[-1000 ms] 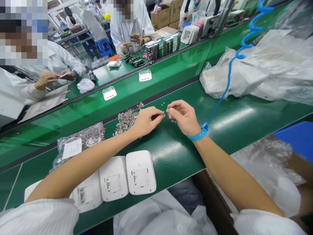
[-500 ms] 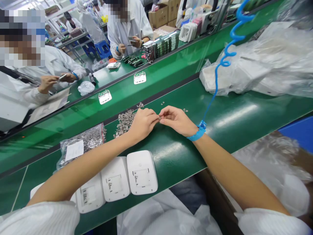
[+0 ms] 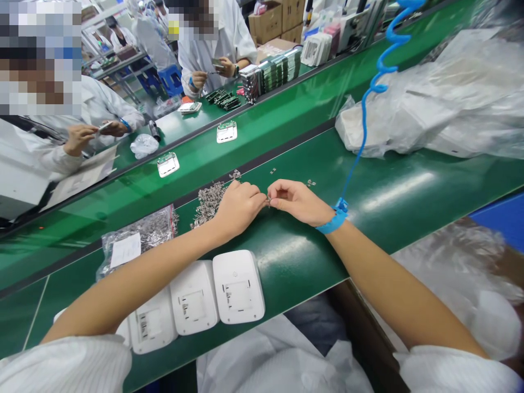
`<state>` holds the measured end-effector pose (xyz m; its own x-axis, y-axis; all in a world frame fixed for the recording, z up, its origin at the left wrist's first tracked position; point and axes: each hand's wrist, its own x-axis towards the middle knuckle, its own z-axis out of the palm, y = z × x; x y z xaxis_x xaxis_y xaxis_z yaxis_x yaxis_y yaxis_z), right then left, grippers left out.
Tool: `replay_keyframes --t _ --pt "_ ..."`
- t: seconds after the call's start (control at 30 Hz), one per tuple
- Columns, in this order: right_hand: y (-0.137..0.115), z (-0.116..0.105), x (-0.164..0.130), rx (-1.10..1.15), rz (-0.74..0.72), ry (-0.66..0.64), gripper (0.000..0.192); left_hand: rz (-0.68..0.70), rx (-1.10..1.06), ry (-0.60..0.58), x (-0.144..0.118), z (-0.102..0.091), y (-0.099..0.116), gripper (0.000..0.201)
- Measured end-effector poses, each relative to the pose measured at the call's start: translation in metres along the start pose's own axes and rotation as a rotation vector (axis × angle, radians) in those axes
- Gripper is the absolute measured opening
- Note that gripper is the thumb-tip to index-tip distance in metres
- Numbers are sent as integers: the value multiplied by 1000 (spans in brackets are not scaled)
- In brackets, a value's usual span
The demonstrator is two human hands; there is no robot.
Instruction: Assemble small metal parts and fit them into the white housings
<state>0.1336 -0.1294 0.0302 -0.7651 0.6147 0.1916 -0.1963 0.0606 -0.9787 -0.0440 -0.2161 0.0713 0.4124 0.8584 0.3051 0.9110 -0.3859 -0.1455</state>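
Observation:
My left hand (image 3: 242, 206) and my right hand (image 3: 301, 202) meet fingertip to fingertip over the green bench. Both are closed in a pinch on a small metal clip (image 3: 268, 201) that their fingers partly hide. Just left of my left hand lies a pile of small metal clips (image 3: 209, 201). A few loose clips (image 3: 311, 183) lie beyond my right hand. A blue wrist strap (image 3: 333, 219) circles my right wrist. Nearer to me, a white plastic housing (image 3: 238, 286) with a rectangular recess stands at the right end of a row of several such housings, some hidden under my left arm.
A clear bag of metal parts (image 3: 158, 232) lies left of the pile. Plastic-wrapped white parts (image 3: 429, 98) fill the right rear. The strap's coiled blue cord (image 3: 364, 114) rises past them. White cases with circuit boards (image 3: 227, 132) sit on the conveyor (image 3: 278, 123); co-workers sit opposite.
The white cases on the conveyor have shifted slightly left. My hands stay together around the clip, with only small finger movement. The co-worker opposite has shifted their hands slightly.

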Motion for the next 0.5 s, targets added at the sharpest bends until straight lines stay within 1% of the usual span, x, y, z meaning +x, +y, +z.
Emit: replay_keyframes --t 0.13,0.2,0.27,0.33,0.4,0.5 --pt "-2 -3 -1 24 28 8 19 36 36 56 1 -4 2 38" --pt "-3 -7 -1 -7 3 20 16 31 -12 47 2 -6 3 38" --pt "-5 -11 -1 -99 -61 35 10 8 -108 18 4 -8 4 35" --pt "-6 -13 -1 -260 -206 65 4 -36 -263 -6 6 -9 6 30" --pt "-6 -13 -2 -457 -417 133 13 -117 -471 -30 8 -12 7 26" --pt "-3 -11 -4 -716 -717 249 23 -295 -800 -94 11 -15 10 21"
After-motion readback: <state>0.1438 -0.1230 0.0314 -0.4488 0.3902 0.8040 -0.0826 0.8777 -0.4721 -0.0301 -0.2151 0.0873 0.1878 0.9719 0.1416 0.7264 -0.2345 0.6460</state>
